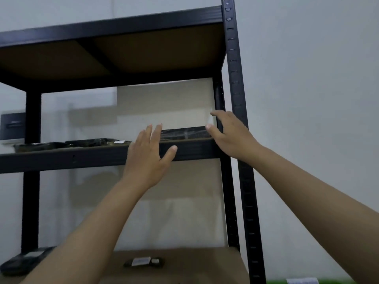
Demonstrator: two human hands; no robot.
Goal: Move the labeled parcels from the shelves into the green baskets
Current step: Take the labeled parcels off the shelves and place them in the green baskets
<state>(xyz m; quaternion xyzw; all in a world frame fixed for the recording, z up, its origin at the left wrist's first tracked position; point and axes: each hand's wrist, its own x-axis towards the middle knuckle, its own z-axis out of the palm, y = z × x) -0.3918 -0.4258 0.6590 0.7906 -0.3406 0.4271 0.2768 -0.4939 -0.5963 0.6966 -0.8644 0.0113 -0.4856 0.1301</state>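
- Head view: both hands raised to the middle shelf (190, 150) of a black metal rack. Left hand (146, 154) spread wide in front of the shelf lip, fingers splayed, holding nothing.
- Right hand (229, 134) also wide, thumb and fingers bracketing the right end of a black wrapped parcel (184, 133) that lies flat at the shelf's right end, beside the rear upright post (219, 107). Contact not certain; no grasp closed yet.
- Risk, as judged: wrap looks glossy and crinkled, so it could slip from a one-sided pinch; the parcel sits above eye line, and its far edge is hidden.
- Risk: tight gap to the post may snag knuckles or the wrap.
- More dark flat parcels (67, 143) lie left on the same shelf; a small labelled parcel (144, 261) lies on the brown board shelf below.
- Green edge (307, 281) at bottom right, possibly a basket; cannot confirm.
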